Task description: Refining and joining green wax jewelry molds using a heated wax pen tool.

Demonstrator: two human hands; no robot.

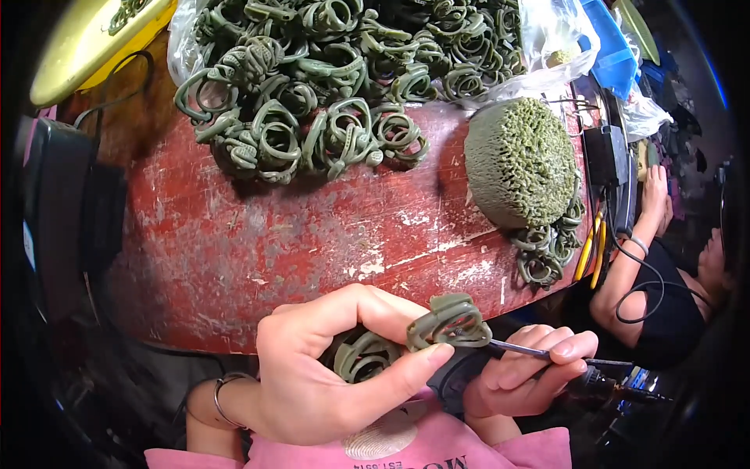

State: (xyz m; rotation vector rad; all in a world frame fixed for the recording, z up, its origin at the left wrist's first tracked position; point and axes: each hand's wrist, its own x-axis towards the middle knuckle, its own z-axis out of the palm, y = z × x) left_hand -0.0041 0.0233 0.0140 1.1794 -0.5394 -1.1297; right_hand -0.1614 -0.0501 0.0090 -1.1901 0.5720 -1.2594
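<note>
Dark, upside-down lettering point(433, 463) marks the pink shirt point(519, 448) below the left hand point(316, 375), which pinches a green looped piece point(447, 322), another piece point(363, 353) within its curl. The right hand point(522, 379) grips a slim metal tool point(517, 348) against the first. Beyond both, the red counter point(297, 242) bears heaped loops point(336, 70).

Left hand point(312, 383) at lower centre of the frame, thumb point(410, 375) and forefinger point(383, 305) pinching toward the right, left forearm point(211, 414) bent at lower left, right hand point(519, 379) at lower right, fingers point(574, 345) curled in a grip
</note>
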